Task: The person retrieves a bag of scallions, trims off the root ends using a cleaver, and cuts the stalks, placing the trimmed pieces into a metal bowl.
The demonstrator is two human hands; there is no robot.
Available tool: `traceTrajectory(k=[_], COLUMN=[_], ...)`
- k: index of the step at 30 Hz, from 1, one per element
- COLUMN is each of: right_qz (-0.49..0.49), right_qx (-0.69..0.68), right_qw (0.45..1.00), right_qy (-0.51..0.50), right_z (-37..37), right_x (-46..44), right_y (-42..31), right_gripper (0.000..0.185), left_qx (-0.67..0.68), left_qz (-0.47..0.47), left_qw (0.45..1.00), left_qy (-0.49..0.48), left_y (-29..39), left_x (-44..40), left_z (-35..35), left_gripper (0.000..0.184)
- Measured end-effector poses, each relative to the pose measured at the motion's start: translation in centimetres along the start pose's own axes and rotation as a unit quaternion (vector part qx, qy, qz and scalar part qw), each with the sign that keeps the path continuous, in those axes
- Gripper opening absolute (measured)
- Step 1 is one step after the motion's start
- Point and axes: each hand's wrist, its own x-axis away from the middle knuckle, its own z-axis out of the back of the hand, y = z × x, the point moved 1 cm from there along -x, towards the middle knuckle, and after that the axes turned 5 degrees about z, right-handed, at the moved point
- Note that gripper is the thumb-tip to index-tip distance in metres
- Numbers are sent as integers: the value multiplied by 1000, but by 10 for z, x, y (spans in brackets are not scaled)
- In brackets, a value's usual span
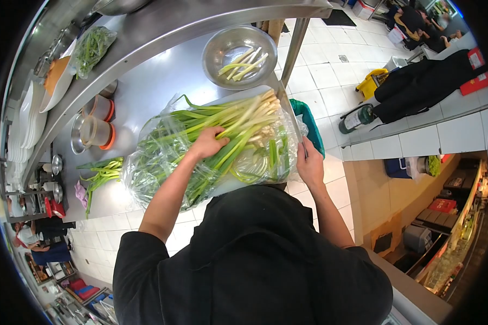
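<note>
A big bunch of green onions [217, 122] lies across a white cutting board [234, 186], partly inside a clear plastic bag [141, 168]. Their white root ends point toward the far right of the board. My left hand [207, 143] is closed over the stalks near the middle of the bunch. At the board's right edge, my right hand [310, 162] grips a knife [305, 147] by its dark handle. Beyond the board sits a steel bowl [211, 67] with several pale cut stalks [245, 64] in it.
A bin with a green liner [309, 122] stands right of the counter. Tubs with orange lids [97, 131] and a loose green bunch [103, 172] are at left. A steel shelf [162, 40] overhangs the far left. Other people [412, 24] are at the far right.
</note>
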Motion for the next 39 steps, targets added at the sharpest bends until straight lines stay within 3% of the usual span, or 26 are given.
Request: traceTrajectory(k=[3,6,7,9,10,11,13,16,20,22,25,26,29,31,33,35,37,39], right_qz=[0,10,21,16,9,12,16,42,64,85,147,145,161,145,148,148,164,140], right_qx=[-6,-4,-4,-3,-2,-4,-18,-42,-38,-32,-9,3,16,67,62,80,80,99], right_qw=[1000,1000,1000,1000,1000,1000,1000,998,997,995,989,989,986,984,984,982,980,975], right_qy=[1,11,21,15,10,10,0,-12,-31,-31,-11,-27,-40,-74,-73,-88,-77,-138], right_z=[0,-2,-3,1,2,2,2,0,3,4,1,-1,-9,-18,-28,-32,-38,-39], right_x=[0,2,2,2,3,3,8,13,14,12,-1,-7,-31,-54,-78,-97,-109,-115], right_y=[-1,5,7,2,0,-1,-3,-6,-20,-28,-47,-53,-74,-91,-102,-111,-111,-113], right_gripper=[31,30,30,30,29,29,29,29,29,30,29,29,28,28,26,21,19,19], left_qx=[24,-107,-107,-295,-304,-304,-265,-237,-202,-86,13,-18,-78,-76,-178,-185,-190,-174], left_qz=[-3,-1,-2,3,-25,-25,52,77,61,52,59,-12,-23,-35,-82,-35,2,7], left_qw=[1000,993,993,946,938,938,960,967,975,995,997,999,994,992,966,971,963,963], left_qy=[15,48,49,132,163,166,76,55,66,4,-45,29,72,90,169,146,190,205], left_y=[-1,21,29,49,38,35,31,29,20,18,74,65,90,97,93,113,125,123], left_x=[1,18,25,42,38,34,25,15,0,-10,5,-11,-40,-62,-90,-91,-94,-112], left_z=[-12,-23,-31,-41,-50,-50,-51,-42,-13,6,48,51,79,91,98,104,107,117], left_gripper=[59,97,97,97,84,84,74,65,52,51,52,48,34,34,38,44,46,46])
